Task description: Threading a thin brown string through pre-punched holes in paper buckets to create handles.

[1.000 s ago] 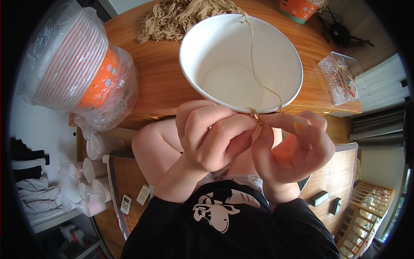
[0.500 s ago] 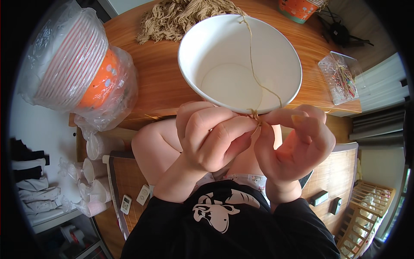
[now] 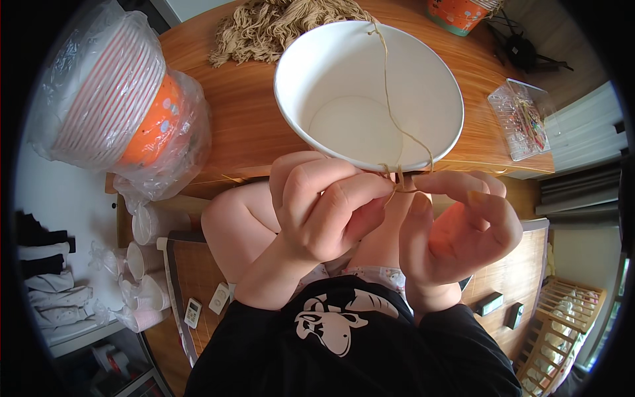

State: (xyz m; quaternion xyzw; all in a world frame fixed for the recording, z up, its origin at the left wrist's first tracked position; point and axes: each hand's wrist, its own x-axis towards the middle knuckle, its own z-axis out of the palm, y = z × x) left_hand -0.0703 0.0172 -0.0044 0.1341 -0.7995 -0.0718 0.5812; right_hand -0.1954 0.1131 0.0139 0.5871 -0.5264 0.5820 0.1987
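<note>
Thin tan twine strand [image 3: 389,112] is running from our fingers up across the large white paper bowl [image 3: 368,92], which is sitting at the near edge of the round wooden table [image 3: 245,119]. We are pinching the strand's end at the bowl's near rim: left hand [image 3: 327,205] and right hand [image 3: 460,225] are touching, fingertips clamped on it. Loose tan twine pile [image 3: 278,26] is lying at the far edge; bagged stack of striped paper bowls [image 3: 109,92] at the left edge.
</note>
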